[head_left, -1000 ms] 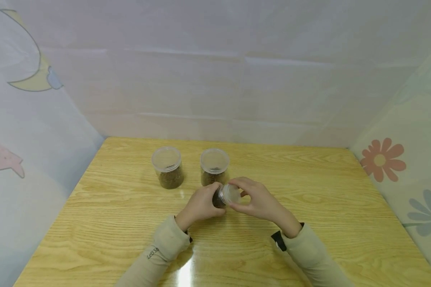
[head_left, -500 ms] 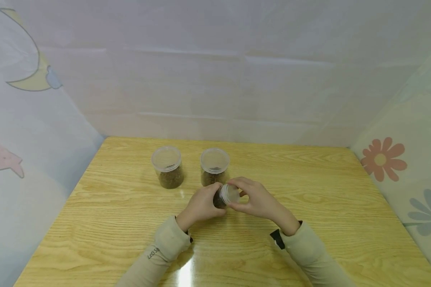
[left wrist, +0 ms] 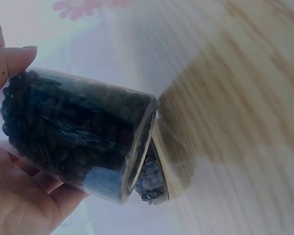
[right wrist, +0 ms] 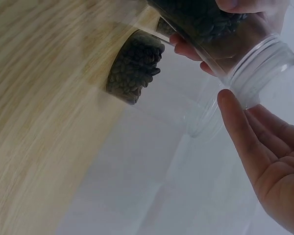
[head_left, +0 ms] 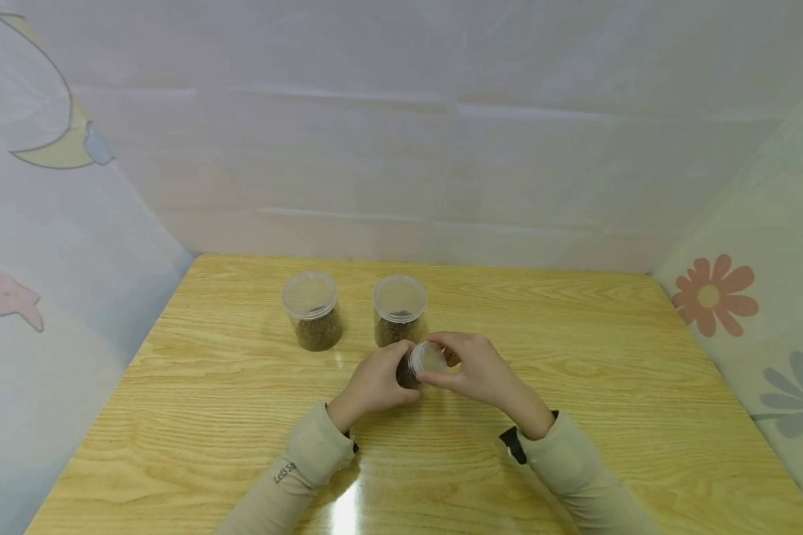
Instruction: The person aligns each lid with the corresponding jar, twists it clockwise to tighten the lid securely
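Observation:
My left hand (head_left: 375, 377) grips the body of a small clear jar (head_left: 407, 373) of dark beans that look like coffee beans. The jar is tilted, its lidded end towards the right. My right hand (head_left: 478, 370) holds the clear screw lid (head_left: 431, 358) between thumb and fingers. In the right wrist view, a fingertip of the right hand (right wrist: 279, 171) touches the edge of the ribbed lid (right wrist: 262, 63), which sits on the jar. The left wrist view shows the jar's bean-filled body (left wrist: 78, 127) close up.
Two larger lidded jars, a left one (head_left: 312, 312) and a right one (head_left: 400, 308), stand upright behind the hands, each partly filled with dark contents. The right one is just beyond the held jar. A wood-grain table (head_left: 575, 319) meets pale curtain walls (head_left: 401, 148).
My right hand has shifted slightly left, its fingers moving round the lid. The left hand and the jar's body have stayed nearly in place, and the two standing jars have not moved.

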Demonstrator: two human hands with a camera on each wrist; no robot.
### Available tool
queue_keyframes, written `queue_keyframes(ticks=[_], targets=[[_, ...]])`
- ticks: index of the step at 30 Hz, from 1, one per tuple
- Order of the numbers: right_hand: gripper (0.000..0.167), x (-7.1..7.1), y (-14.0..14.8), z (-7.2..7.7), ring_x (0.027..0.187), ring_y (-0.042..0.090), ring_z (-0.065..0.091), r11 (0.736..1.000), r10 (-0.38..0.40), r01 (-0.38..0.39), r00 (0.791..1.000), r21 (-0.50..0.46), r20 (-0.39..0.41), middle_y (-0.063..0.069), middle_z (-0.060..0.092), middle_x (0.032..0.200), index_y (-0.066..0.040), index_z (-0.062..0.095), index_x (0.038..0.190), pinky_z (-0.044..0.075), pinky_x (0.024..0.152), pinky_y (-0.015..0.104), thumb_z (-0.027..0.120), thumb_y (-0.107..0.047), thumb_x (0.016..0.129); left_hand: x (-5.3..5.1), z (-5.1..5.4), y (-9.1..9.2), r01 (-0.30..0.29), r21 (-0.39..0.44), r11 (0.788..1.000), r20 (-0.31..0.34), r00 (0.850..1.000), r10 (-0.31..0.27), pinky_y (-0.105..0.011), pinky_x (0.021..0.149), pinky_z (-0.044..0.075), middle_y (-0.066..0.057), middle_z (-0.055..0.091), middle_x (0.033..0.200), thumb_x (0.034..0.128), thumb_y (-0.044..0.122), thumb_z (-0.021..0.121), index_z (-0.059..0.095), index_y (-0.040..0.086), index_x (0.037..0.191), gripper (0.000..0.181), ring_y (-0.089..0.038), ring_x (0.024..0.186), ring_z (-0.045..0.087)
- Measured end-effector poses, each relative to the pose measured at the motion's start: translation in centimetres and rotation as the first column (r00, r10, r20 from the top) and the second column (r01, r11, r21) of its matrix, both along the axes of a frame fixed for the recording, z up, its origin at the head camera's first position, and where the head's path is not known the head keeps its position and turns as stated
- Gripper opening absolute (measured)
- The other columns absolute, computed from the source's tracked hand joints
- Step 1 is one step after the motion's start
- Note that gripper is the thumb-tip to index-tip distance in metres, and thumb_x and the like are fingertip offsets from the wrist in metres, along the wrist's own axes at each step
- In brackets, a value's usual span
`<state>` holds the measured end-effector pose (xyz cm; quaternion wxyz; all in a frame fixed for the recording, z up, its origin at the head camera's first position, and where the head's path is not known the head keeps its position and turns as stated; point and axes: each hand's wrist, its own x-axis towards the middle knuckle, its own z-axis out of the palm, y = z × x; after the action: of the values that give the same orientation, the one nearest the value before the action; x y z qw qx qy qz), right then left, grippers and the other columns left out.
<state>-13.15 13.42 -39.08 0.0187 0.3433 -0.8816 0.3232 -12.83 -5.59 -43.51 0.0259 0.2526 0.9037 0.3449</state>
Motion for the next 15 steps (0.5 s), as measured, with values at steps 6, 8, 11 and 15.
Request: queue_keyframes(ticks=[6,8,11,15], targets=[[0.047,0.12,-0.39,-0.10,0.061,0.006,0.056,0.997,-0.081,0.081,0.996,0.009,-0.026,0.002,0.064,0.077,0.000,0.064,0.103,0.047,0.055,0.019,0.073,-0.036,0.076,0.05,0.06,-0.05,0.000,0.007,1.000,0.002,1.000,0.000,-0.033,0.076,0.048,-0.004,0.060,0.104,0.0674,0.020,0.078,0.054,0.005,0.113,0.054,-0.017,0.090,0.058],[0.046,0.17,-0.53,-0.15,0.059,0.006,0.056,0.994,-0.107,0.107,0.994,0.011,-0.029,0.002,0.064,0.073,0.000,0.064,0.101,0.046,0.053,0.019,0.073,-0.037,0.076,0.08,0.10,-0.08,0.000,0.010,1.000,0.001,1.000,0.000,-0.034,0.076,0.048,-0.004,0.060,0.104,0.0676,0.020,0.078,0.054,0.005,0.114,0.054,-0.017,0.090,0.058],[0.045,0.24,-0.73,-0.15,0.057,0.006,0.056,0.989,-0.144,0.144,0.989,0.019,-0.031,0.003,0.064,0.069,0.000,0.065,0.100,0.046,0.052,0.020,0.071,-0.038,0.076,0.06,0.03,-0.11,0.001,0.012,1.000,-0.003,1.000,-0.001,-0.034,0.077,0.048,-0.004,0.060,0.104,0.0674,0.020,0.078,0.054,0.005,0.114,0.054,-0.018,0.090,0.058],[0.044,0.25,-0.91,-0.14,0.052,0.003,0.051,0.984,-0.171,0.173,0.984,0.031,-0.058,-0.001,0.060,0.063,0.000,0.065,0.098,0.044,0.049,0.019,0.071,-0.038,0.077,0.00,-0.14,-0.13,0.002,0.010,1.000,-0.010,1.000,-0.002,-0.035,0.078,0.048,-0.004,0.060,0.105,0.0673,0.020,0.079,0.053,0.005,0.114,0.055,-0.018,0.092,0.058]])
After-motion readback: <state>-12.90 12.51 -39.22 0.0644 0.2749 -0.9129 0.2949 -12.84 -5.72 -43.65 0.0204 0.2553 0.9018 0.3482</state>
